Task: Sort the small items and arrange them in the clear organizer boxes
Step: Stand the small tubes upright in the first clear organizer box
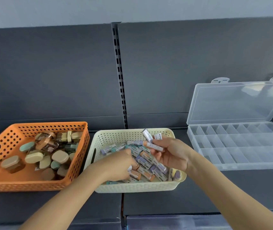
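Two hands are over a cream basket (132,186) in the middle of a dark shelf (215,193). The basket is full of little flat packs (149,165) in purple, orange and green. The right hand (170,153) is lifted a bit and its fingers curl around a few packs (155,146). The left hand (117,165) is down in the pile with its fingers bent into it, and I cannot tell if it holds one. The clear organizer box (242,146) sits to the right, near the basket, with its lid (235,102) standing up. An orange basket (24,185) on the left holds round little cases (60,156).
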A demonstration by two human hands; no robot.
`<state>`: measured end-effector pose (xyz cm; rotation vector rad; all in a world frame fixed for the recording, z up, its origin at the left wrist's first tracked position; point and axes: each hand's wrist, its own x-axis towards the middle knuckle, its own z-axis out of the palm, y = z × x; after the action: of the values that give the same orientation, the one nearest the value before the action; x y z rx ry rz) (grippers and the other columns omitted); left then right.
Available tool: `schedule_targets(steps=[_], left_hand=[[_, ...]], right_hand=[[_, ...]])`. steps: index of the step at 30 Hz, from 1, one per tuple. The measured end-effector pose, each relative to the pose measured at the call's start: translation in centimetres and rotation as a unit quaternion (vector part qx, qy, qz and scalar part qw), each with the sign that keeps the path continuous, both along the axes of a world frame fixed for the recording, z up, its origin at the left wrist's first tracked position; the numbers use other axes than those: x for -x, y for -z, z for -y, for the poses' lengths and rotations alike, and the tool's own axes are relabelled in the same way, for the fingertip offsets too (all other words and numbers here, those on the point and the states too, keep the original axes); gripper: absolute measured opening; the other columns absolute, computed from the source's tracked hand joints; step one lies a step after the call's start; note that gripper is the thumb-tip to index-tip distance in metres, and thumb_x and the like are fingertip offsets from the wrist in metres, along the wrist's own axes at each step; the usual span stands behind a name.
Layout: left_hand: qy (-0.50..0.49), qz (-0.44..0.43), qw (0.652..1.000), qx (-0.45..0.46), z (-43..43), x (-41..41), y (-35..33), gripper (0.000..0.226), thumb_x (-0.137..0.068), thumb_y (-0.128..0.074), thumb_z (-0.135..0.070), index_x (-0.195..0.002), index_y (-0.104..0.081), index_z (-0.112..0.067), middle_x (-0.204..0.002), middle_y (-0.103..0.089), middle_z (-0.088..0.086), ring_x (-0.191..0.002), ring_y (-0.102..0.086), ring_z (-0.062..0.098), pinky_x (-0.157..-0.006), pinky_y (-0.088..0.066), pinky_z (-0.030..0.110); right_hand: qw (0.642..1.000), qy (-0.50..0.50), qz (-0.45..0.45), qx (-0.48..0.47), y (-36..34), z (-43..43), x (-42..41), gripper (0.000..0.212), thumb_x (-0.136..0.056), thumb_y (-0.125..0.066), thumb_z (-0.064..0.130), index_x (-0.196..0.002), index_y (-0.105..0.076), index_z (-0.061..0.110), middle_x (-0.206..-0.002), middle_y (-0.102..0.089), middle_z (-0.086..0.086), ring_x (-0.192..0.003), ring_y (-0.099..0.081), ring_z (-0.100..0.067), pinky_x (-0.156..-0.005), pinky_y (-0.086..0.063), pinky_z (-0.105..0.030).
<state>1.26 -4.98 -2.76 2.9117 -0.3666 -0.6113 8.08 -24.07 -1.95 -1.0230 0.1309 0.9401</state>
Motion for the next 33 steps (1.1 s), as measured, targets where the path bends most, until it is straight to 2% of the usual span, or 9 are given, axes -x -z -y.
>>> schedule_targets(steps=[7, 11, 15, 19, 21, 25, 27, 29, 33], left_hand=[[0.005, 0.034, 0.999, 0.019, -0.2, 0.4, -0.2, 0.037, -0.086, -0.061, -0.017, -0.123, -0.06, -0.023, -0.116, -0.041, -0.005, -0.081, -0.049, 0.011, -0.059, -0.036, 0.024], [-0.057, 0.086, 0.986, 0.128, -1.0, 0.8, 0.1, 0.028, -0.085, -0.064, -0.03, -0.113, -0.065, -0.022, -0.105, -0.047, -0.009, -0.092, -0.049, 0.009, -0.079, -0.041, 0.025], [-0.129, 0.165, 0.95, 0.23, -1.2, 0.7, -0.2, 0.015, -0.086, -0.064, -0.024, -0.089, -0.068, -0.01, -0.086, -0.064, 0.008, -0.066, -0.048, 0.014, -0.059, -0.035, 0.027], [-0.199, 0.161, 0.909, 0.33, -0.1, 0.6, -0.6, 0.018, -0.09, -0.06, -0.026, -0.083, -0.066, -0.011, -0.072, -0.059, 0.008, -0.057, -0.048, 0.006, -0.051, -0.034, 0.018], [-0.263, 0.093, 0.861, 0.426, 0.9, 0.4, -0.8, 0.015, -0.09, -0.058, -0.02, -0.089, -0.066, -0.008, -0.073, -0.055, 0.005, -0.064, -0.05, 0.012, -0.053, -0.035, 0.021], [-0.405, -0.122, 0.616, 0.665, 2.5, -0.5, -1.5, 0.01, -0.093, -0.055, -0.006, -0.099, -0.06, -0.001, -0.075, -0.052, 0.011, -0.057, -0.048, 0.014, -0.042, -0.043, 0.022], [-0.433, -0.157, 0.55, 0.697, 2.9, -1.2, -1.6, 0.013, -0.094, -0.055, -0.007, -0.102, -0.057, 0.002, -0.076, -0.051, 0.012, -0.057, -0.047, 0.013, -0.039, -0.044, 0.02], [-0.443, -0.162, 0.535, 0.701, 3.5, -1.8, -1.6, 0.015, -0.094, -0.055, -0.009, -0.104, -0.056, 0.002, -0.078, -0.05, 0.012, -0.058, -0.047, 0.013, -0.039, -0.045, 0.019], [-0.426, -0.128, 0.573, 0.689, 5.8, -3.1, -2.0, 0.009, -0.092, -0.06, -0.01, -0.099, -0.063, -0.005, -0.081, -0.055, 0.012, -0.058, -0.048, 0.013, -0.043, -0.045, 0.019]], right_hand=[[0.999, 0.044, 0.012, 0.014, -0.6, -0.1, 1.3, 0.013, -0.093, -0.054, 0.006, -0.101, -0.06, -0.001, -0.079, -0.063, -0.012, -0.059, -0.056, -0.012, -0.045, -0.046, -0.015], [0.995, 0.093, 0.028, 0.035, -1.0, -0.1, 2.3, 0.011, -0.091, -0.058, 0.006, -0.1, -0.06, 0.0, -0.076, -0.063, -0.012, -0.056, -0.055, -0.013, -0.044, -0.047, -0.015], [0.989, 0.143, 0.004, 0.035, -1.7, 0.2, 2.9, 0.01, -0.092, -0.056, 0.008, -0.098, -0.06, 0.002, -0.074, -0.066, -0.009, -0.056, -0.053, -0.011, -0.042, -0.046, -0.016], [0.982, 0.18, -0.021, 0.046, -1.9, 0.7, 3.7, 0.014, -0.092, -0.057, 0.01, -0.101, -0.06, 0.0, -0.076, -0.065, -0.01, -0.049, -0.053, -0.008, -0.038, -0.044, -0.015], [0.978, 0.201, -0.024, 0.04, -2.0, 1.4, 4.0, 0.014, -0.091, -0.059, 0.011, -0.097, -0.061, -0.001, -0.076, -0.065, -0.011, -0.048, -0.054, -0.008, -0.037, -0.044, -0.014], [0.966, 0.256, -0.033, 0.001, -2.2, 3.1, 4.3, 0.01, -0.09, -0.058, 0.009, -0.088, -0.062, 0.0, -0.075, -0.065, -0.008, -0.048, -0.053, -0.007, -0.035, -0.041, -0.012], [0.959, 0.283, -0.026, -0.004, -2.2, 4.0, 4.2, 0.01, -0.09, -0.057, 0.007, -0.086, -0.063, 0.0, -0.07, -0.064, -0.007, -0.045, -0.052, -0.006, -0.034, -0.041, -0.011], [0.955, 0.296, -0.018, -0.002, -2.3, 5.0, 3.9, 0.009, -0.09, -0.058, 0.007, -0.088, -0.064, 0.001, -0.07, -0.065, -0.006, -0.045, -0.053, -0.006, -0.034, -0.041, -0.011], [0.957, 0.286, 0.047, 0.011, -2.2, 7.7, 2.8, 0.006, -0.091, -0.059, 0.009, -0.086, -0.06, 0.011, -0.079, -0.067, -0.007, -0.047, -0.053, -0.006, -0.037, -0.042, -0.011]])
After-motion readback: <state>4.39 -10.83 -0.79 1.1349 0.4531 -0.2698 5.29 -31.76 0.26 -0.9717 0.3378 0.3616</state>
